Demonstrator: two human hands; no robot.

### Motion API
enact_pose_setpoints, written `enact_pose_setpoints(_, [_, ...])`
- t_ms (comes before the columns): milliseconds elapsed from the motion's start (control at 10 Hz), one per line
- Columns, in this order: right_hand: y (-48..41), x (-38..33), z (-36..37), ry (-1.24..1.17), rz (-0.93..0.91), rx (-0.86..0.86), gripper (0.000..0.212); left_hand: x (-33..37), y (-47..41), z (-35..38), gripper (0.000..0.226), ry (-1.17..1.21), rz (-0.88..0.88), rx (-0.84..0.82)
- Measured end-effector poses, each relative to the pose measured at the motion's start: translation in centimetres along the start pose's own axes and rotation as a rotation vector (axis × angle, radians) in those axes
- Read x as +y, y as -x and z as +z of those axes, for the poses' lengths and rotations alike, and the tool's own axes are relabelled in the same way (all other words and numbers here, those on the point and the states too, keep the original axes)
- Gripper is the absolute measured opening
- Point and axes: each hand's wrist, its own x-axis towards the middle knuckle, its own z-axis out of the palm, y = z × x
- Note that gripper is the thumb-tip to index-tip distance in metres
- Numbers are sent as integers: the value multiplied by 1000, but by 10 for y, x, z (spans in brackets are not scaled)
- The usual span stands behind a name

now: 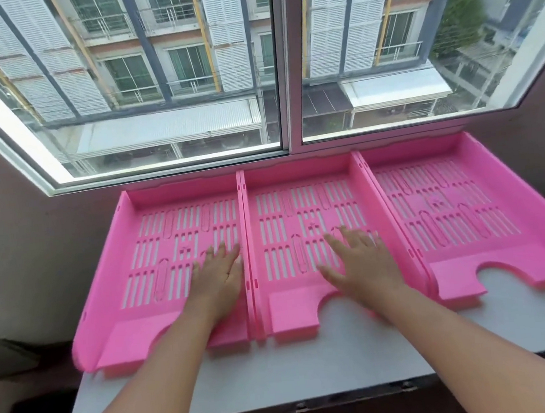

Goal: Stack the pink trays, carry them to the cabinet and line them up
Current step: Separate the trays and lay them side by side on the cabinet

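Three pink slotted trays stand side by side on a white cabinet top [312, 362] under a window. The left tray [111, 271] holds my left hand [219, 276], flat with fingers spread, near its right wall. My right hand [361, 261] lies flat and open over the floor of the middle tray [282, 248]. The right tray [497, 204] stands untouched, its side wall against the middle tray. Neither hand grips anything.
A large window [281, 72] with a white frame rises right behind the trays. Pinkish walls close in at left [17, 231] and right. The cabinet's front edge [284, 408] runs below my forearms, with dark floor beneath it.
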Motion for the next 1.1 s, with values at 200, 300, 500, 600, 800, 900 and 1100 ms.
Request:
enact_pose_setpoints(200, [31, 43, -20, -120, 180, 295, 71, 44, 58, -2, 68, 338, -48, 136])
enact_pose_setpoints(300, [50, 57, -17, -352, 267, 168, 81, 60, 73, 12, 71, 415, -121, 164])
enact_pose_setpoints(500, [56, 66, 2, -643, 252, 272, 69, 63, 76, 37, 64, 465, -208, 243])
enact_pose_setpoints(600, [58, 69, 6, -642, 199, 275, 65, 59, 74, 38, 62, 494, -188, 276])
enact_pose_setpoints(800, [53, 70, 10, -627, 173, 347, 60, 60, 72, 41, 61, 471, -183, 289])
enact_pose_setpoints(900, [51, 69, 8, -616, 192, 352, 59, 58, 70, 40, 62, 473, -188, 265])
enact_pose_setpoints(1100, [60, 72, -20, -741, 188, 107, 76, 64, 79, 27, 68, 416, -163, 249])
